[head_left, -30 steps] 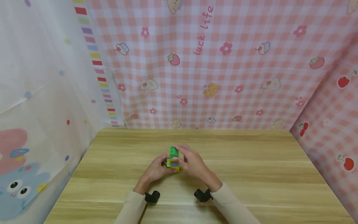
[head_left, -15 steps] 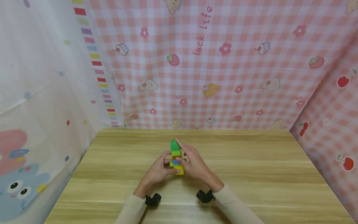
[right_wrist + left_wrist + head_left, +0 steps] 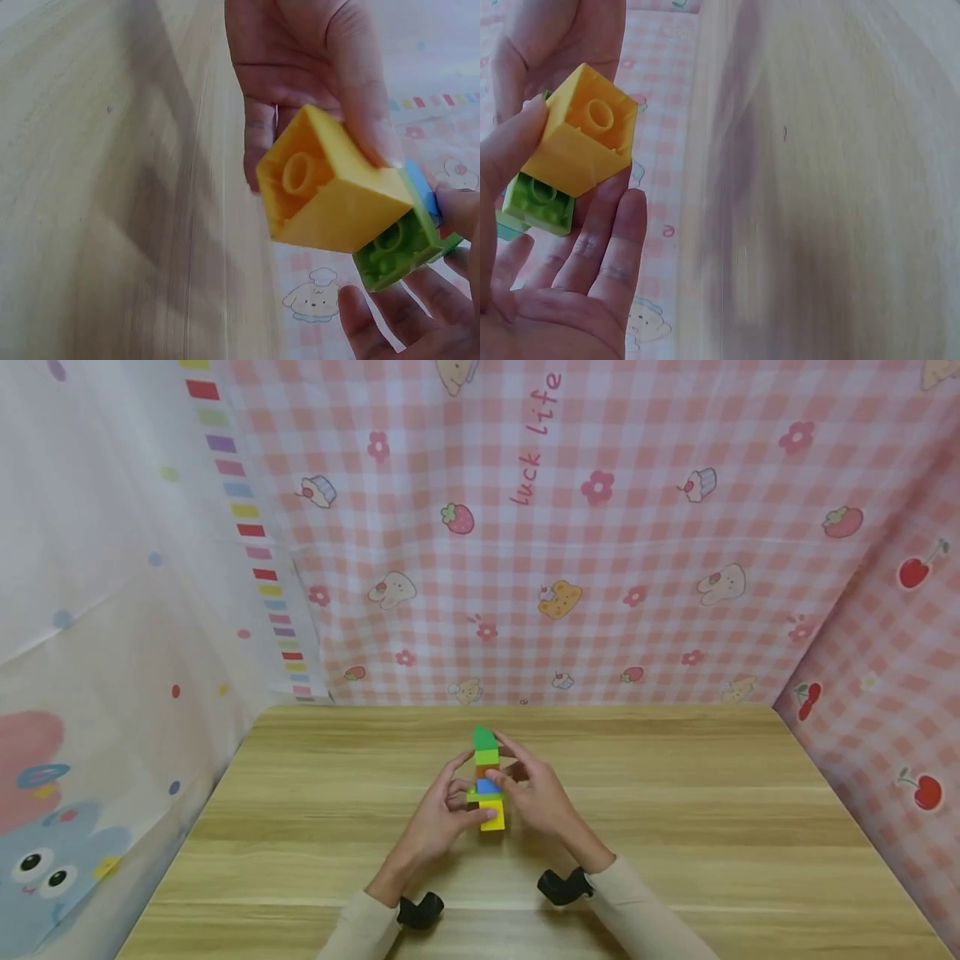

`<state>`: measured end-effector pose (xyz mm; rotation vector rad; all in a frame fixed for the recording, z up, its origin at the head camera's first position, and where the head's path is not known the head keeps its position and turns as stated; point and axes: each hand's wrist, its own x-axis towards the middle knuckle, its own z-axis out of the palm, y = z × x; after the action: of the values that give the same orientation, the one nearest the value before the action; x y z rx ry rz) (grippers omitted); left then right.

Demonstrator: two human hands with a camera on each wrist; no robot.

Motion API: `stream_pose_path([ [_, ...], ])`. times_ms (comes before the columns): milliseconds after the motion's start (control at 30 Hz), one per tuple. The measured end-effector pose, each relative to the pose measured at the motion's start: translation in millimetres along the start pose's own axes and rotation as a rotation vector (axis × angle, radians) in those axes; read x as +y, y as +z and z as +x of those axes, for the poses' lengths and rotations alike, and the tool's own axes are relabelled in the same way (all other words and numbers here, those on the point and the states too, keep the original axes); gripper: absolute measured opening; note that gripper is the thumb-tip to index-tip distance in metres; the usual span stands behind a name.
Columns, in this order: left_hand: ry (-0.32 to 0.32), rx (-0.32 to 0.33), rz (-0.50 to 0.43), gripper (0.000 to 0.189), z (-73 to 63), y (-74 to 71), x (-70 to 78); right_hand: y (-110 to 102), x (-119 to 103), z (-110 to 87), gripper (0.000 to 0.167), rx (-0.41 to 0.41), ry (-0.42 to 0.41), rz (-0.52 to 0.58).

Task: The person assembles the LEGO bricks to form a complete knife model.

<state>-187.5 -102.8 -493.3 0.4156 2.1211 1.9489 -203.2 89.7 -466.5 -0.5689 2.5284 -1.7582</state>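
Observation:
Both hands hold one stack of toy building bricks. A yellow brick (image 3: pixel 495 824) forms its base, its hollow underside facing the wrist cameras. Above it come a light green piece (image 3: pixel 540 206) jutting out sideways, a blue brick (image 3: pixel 487 787), a brown brick (image 3: pixel 485 770), a light green layer (image 3: pixel 487 757) and a pointed green brick (image 3: pixel 484 740) at the top. My left hand (image 3: pixel 437 817) pinches the yellow brick, thumb on its near face. My right hand (image 3: pixel 546 797) grips the stack higher up, thumb near the blue and brown bricks, fingers reaching behind.
A wood-grain table (image 3: pixel 322 852) lies beneath the hands. Pink checked cloth (image 3: pixel 645 543) hangs behind it, and white patterned cloth (image 3: pixel 210 652) stands on the left. Each wrist carries a black mount, one on the left (image 3: pixel 420 911) and one on the right (image 3: pixel 562 887).
The stack has shifted right and tipped, so its long side now faces the head camera and more layers show. Both hands have moved right with it, still holding it.

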Motion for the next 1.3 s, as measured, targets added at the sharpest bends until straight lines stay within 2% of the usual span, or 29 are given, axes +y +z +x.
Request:
stream_pose_path([
  [100,0.010,0.009,0.006,0.085,0.6,3.2,0.6,-3,2,-0.2,0.058,0.001,0.025,0.006],
  [233,0.006,-0.002,0.015,0.082,2.0,7.1,-0.4,-9,7,-2.6,0.064,-0.035,0.051,-0.002],
  [367,-0.001,-0.036,0.005,0.080,4.0,12.9,-3.4,-18,11,-7.5,0.075,-0.112,0.092,-0.012],
  [533,-0.018,-0.091,0.043,0.086,6.1,19.1,-6.4,-26,22,-9.4,0.077,-0.170,0.148,-0.012],
  [733,-0.045,-0.125,0.178,0.093,9.3,22.8,-11.5,-30,35,-9.8,0.078,-0.176,0.179,0.036],
  [933,-0.063,-0.124,0.271,0.092,14.3,25.7,-13.8,-31,45,-8.5,0.079,-0.168,0.190,0.043],
  [1300,-0.073,-0.134,0.329,0.096,23.9,27.9,-16.5,-32,53,-4.4,0.079,-0.134,0.212,-0.019],
])
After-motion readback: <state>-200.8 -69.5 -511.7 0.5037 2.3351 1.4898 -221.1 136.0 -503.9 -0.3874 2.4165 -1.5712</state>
